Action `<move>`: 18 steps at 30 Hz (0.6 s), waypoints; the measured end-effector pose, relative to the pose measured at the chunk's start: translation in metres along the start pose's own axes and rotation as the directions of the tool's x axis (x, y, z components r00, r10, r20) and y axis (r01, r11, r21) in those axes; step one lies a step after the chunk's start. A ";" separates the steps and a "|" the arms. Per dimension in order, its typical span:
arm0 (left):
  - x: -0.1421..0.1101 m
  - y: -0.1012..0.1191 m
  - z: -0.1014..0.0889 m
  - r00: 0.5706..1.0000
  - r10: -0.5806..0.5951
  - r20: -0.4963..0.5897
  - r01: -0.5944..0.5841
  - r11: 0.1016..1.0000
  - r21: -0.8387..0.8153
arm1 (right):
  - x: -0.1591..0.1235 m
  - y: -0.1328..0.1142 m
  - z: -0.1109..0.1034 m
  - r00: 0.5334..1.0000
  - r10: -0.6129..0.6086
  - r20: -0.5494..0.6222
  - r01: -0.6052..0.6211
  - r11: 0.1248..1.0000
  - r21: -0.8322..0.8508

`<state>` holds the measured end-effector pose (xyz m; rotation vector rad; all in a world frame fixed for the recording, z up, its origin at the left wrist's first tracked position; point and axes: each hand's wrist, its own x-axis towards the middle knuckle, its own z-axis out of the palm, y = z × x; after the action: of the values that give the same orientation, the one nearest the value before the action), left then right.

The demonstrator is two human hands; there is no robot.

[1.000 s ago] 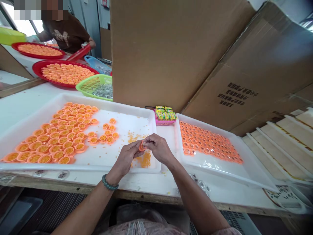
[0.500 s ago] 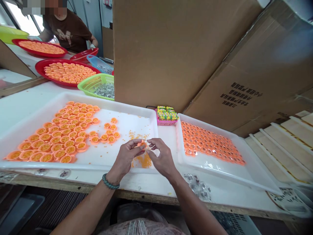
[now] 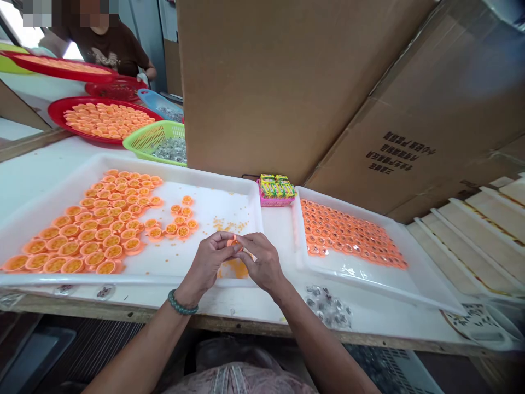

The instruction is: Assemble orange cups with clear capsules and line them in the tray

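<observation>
My left hand (image 3: 209, 258) pinches a small orange plastic cup (image 3: 232, 242) above the right end of a white tray (image 3: 200, 186). My right hand (image 3: 263, 260) meets it from the other side, fingertips closed together at the cup's rim; the fingers partly hide the cup and whatever may be inside. Loose yellow beads (image 3: 235, 269) lie on the tray under my hands. To the left, the same tray bears many orange cups (image 3: 88, 235) filled with yellow bits, with a few standing apart in a small group (image 3: 179, 220).
A second white tray (image 3: 426, 284) on the right holds rows of orange pieces with clear covers. Between the trays sits a pink basket (image 3: 276, 202) of yellow-green packets. Clear lids (image 3: 328, 309) lie in front. Cardboard (image 3: 266, 87) rises behind. Across the table, a gloved person handles red trays (image 3: 61, 68).
My right fingertips have closed in on the cup. The person opposite has lifted and tilted a red tray of orange pieces over another red tray. My view has shifted slightly.
</observation>
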<state>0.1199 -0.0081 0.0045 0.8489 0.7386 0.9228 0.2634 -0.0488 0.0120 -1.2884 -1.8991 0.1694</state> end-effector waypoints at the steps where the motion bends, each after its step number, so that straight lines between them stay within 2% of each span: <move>1: 0.000 0.000 0.000 1.000 -0.003 0.004 0.003 1.000 -0.001 | -0.001 0.000 -0.001 1.000 0.002 0.011 -0.002 1.000 0.006; 4: -0.002 0.001 0.002 1.000 -0.004 -0.009 0.004 1.000 -0.015 | -0.005 -0.004 0.002 0.999 0.028 -0.023 -0.028 1.000 -0.007; 8: -0.003 0.002 0.005 1.000 0.004 -0.022 -0.005 0.999 -0.046 | -0.009 -0.011 0.015 0.985 0.059 -0.165 -0.075 0.993 -0.093; 12: -0.004 0.004 0.006 0.999 0.017 -0.033 -0.018 0.998 -0.053 | -0.005 -0.014 0.020 0.978 0.040 -0.205 -0.078 0.981 -0.179; 14: -0.005 0.006 0.006 0.999 0.020 -0.031 -0.022 0.998 -0.060 | -0.003 -0.015 0.018 0.974 0.081 -0.212 -0.109 0.986 -0.127; 18: -0.006 0.008 0.006 1.000 0.021 -0.011 -0.022 0.998 -0.060 | 0.001 -0.014 0.010 0.950 0.260 -0.174 -0.251 0.965 0.069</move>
<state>0.1191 -0.0126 0.0150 0.8006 0.7087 0.9646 0.2468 -0.0514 0.0135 -1.4645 -1.5624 0.2196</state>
